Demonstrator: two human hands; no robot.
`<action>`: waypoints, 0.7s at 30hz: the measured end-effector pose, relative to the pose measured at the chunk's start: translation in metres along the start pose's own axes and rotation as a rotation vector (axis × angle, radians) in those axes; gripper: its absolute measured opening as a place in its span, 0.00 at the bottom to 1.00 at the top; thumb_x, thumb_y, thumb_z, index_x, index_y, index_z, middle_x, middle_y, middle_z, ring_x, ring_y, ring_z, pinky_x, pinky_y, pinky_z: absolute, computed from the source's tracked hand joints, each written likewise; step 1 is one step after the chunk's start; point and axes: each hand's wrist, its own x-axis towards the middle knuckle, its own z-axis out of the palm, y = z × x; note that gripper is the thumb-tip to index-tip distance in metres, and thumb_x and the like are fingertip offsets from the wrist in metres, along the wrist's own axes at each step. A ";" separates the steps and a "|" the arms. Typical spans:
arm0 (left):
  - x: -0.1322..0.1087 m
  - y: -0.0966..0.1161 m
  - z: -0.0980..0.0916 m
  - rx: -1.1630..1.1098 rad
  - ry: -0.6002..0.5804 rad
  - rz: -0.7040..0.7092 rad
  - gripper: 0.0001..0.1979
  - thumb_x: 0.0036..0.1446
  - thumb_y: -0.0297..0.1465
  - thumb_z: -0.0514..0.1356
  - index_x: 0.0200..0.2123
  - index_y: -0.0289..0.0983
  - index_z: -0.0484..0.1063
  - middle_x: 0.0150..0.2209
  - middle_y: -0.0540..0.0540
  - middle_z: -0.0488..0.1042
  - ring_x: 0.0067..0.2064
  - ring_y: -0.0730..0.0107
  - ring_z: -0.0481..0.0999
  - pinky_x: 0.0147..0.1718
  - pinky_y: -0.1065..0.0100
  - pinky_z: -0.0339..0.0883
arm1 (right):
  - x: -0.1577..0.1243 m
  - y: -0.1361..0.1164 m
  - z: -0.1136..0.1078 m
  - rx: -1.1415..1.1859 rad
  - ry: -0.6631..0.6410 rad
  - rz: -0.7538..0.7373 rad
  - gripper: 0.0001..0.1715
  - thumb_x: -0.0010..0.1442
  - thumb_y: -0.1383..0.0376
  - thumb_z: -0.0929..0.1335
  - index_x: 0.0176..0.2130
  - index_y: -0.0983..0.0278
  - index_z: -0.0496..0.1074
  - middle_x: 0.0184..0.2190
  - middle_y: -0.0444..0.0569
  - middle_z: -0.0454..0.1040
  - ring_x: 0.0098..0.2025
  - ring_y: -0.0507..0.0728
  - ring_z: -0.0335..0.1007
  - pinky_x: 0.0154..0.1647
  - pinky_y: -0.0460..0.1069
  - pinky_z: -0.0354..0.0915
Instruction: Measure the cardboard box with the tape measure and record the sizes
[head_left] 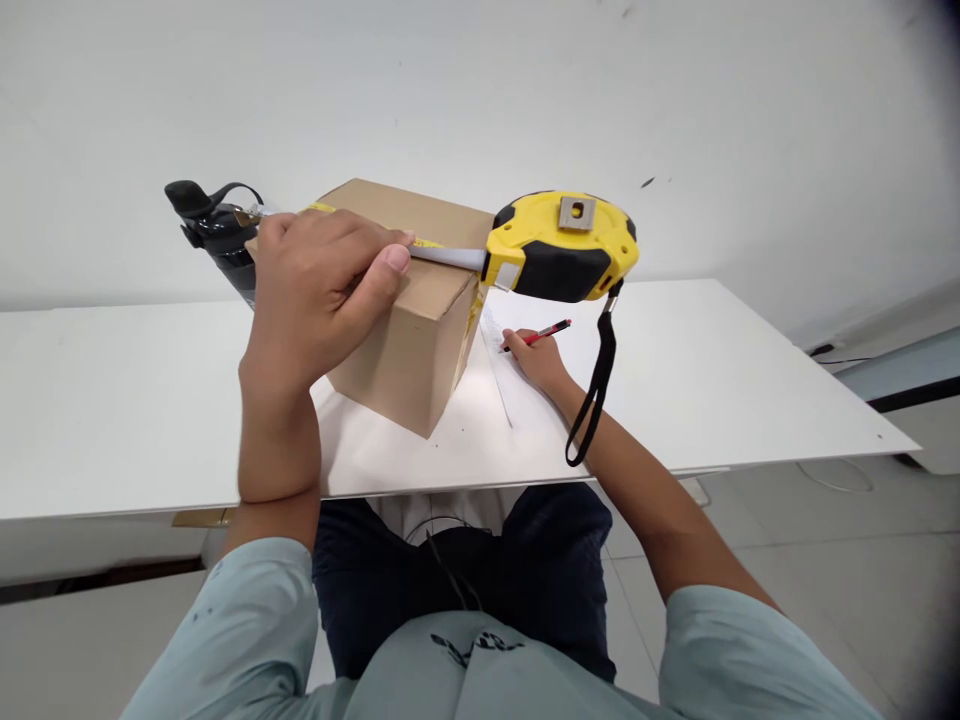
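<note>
A brown cardboard box (390,360) stands on the white table, with yellow tape on its top and right side. My left hand (322,270) lies over the box's top edge, thumb and fingers closed on the blade of a tape measure (564,247). The blade stretches along the top, and the yellow and black case juts out past the right corner with its black strap hanging down. On a sheet of paper (517,400) right of the box, my right hand (541,362) grips a red pen (546,333), its tip near some faint writing.
A black water bottle (217,235) stands behind the box at the left. The white table (697,380) runs along a pale wall, its front edge just before my lap. A cable (836,485) lies on the floor at the right.
</note>
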 end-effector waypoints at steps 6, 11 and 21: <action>0.000 -0.002 0.002 -0.019 0.030 0.036 0.25 0.79 0.51 0.48 0.50 0.49 0.83 0.54 0.49 0.85 0.56 0.51 0.80 0.62 0.42 0.57 | 0.002 0.002 0.000 -0.006 0.026 0.018 0.33 0.61 0.36 0.67 0.28 0.61 0.76 0.22 0.48 0.69 0.32 0.58 0.66 0.40 0.54 0.66; 0.001 -0.003 0.002 -0.027 0.090 0.085 0.26 0.78 0.52 0.49 0.54 0.48 0.84 0.67 0.49 0.78 0.56 0.53 0.81 0.63 0.44 0.59 | 0.003 0.006 -0.002 -0.001 0.056 0.036 0.32 0.62 0.37 0.67 0.29 0.61 0.77 0.24 0.49 0.71 0.33 0.58 0.67 0.41 0.54 0.66; 0.000 -0.001 0.003 0.024 0.037 0.036 0.28 0.79 0.51 0.45 0.54 0.48 0.84 0.48 0.46 0.84 0.51 0.51 0.78 0.59 0.45 0.55 | 0.008 0.011 0.003 0.007 0.073 0.066 0.22 0.62 0.48 0.70 0.27 0.60 0.75 0.22 0.47 0.70 0.32 0.58 0.65 0.37 0.53 0.65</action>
